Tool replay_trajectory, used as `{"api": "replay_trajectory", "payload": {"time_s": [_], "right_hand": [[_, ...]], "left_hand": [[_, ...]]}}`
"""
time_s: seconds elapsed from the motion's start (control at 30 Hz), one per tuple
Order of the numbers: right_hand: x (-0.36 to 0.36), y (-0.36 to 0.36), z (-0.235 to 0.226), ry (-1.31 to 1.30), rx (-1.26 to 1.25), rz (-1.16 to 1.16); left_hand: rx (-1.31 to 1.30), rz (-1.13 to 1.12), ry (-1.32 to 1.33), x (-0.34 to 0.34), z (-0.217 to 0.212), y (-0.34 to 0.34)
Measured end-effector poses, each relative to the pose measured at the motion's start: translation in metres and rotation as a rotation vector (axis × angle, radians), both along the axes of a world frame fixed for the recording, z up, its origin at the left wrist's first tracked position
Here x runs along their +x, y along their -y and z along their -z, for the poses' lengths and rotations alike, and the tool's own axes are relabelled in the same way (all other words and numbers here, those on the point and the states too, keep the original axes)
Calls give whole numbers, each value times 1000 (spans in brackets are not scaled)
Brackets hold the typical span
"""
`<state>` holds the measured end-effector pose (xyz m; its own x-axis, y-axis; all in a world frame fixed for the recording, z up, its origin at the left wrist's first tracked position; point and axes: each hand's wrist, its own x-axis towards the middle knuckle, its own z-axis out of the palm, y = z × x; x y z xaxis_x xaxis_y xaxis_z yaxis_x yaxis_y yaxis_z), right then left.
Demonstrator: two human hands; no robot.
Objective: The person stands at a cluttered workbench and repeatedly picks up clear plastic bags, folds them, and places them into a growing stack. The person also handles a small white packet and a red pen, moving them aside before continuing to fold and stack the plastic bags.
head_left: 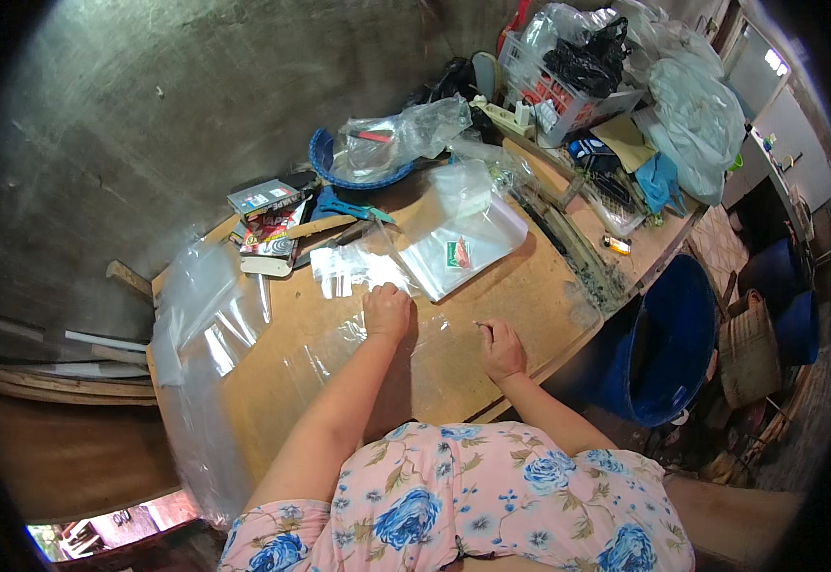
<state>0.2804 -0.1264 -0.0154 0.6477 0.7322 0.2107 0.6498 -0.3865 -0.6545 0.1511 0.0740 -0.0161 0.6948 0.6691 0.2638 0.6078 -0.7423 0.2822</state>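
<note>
Floral sleeve over cluttered wooden table

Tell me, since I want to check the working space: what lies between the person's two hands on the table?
In the head view, only clear plastic sheet over the wooden table lies between the left hand and the right hand; nothing else sits there.

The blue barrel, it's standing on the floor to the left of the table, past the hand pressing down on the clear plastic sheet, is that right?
Not quite. The head view shows the blue barrel on the floor to the right of the wooden table, not the left. It stands beyond the right hand. The left hand is the one pressed on the clear plastic sheet.
</note>
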Motion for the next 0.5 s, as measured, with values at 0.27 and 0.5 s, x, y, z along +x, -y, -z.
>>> {"api": "replay_trajectory", "payload": {"time_s": [0.27,0.5], "right_hand": [[-2,-3,-9,14,-19,14],[-2,-1,-6,-15,20,41]], "left_hand": [[-701,-162,659,-21,4,-65],[-936,-500,748,-49,-21,-86]]}}
